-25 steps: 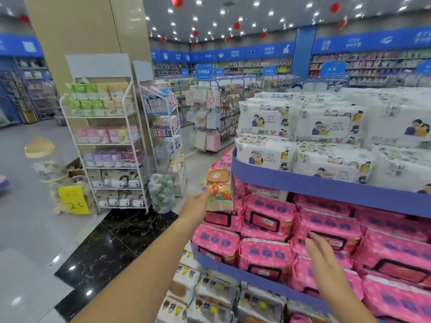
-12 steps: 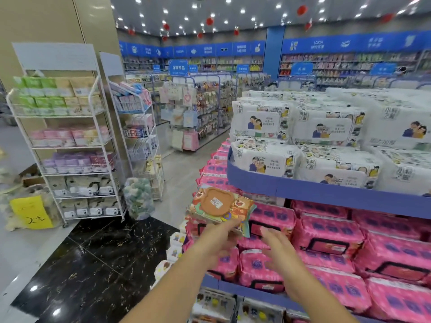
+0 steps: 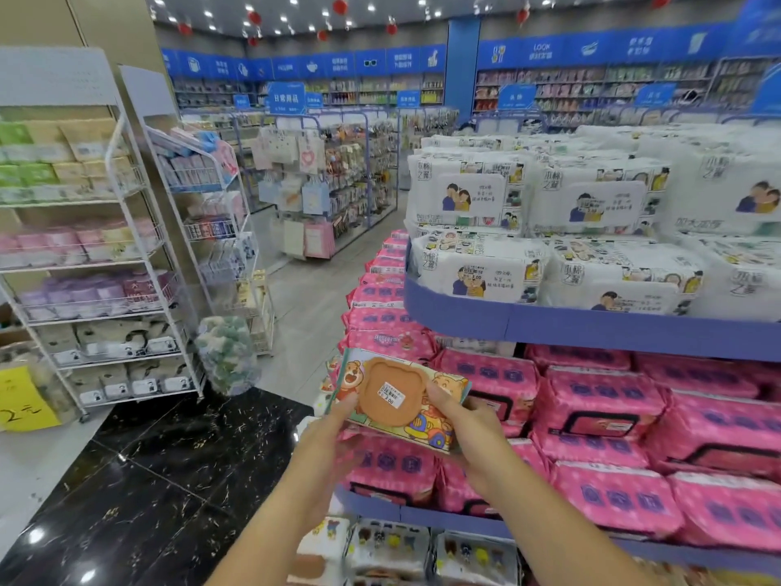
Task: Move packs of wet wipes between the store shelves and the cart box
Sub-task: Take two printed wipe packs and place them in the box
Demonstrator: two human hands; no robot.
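A pack of wet wipes [image 3: 395,399] with cartoon bears and an orange bear-shaped lid is held flat in front of the shelves. My left hand [image 3: 334,441] grips its left edge from below. My right hand [image 3: 462,429] grips its right edge, thumb on top. Behind the pack lie rows of pink wipe packs [image 3: 600,412] on the middle blue shelf [image 3: 443,518]. White wipe packs [image 3: 477,272] with cartoon figures fill the upper blue shelf [image 3: 549,327]. The cart box is out of view.
A white wire rack [image 3: 126,255] of tissue packs stands at the left, with a yellow price sign [image 3: 21,401] beside it. A netted bag of balls [image 3: 228,353] hangs by a second rack. Black glossy floor [image 3: 160,480] lies below my arms.
My left hand brought the bear pack down and turned it flat. My right hand moved left off the pink packs and took hold of the pack's right edge. The view shifted left.
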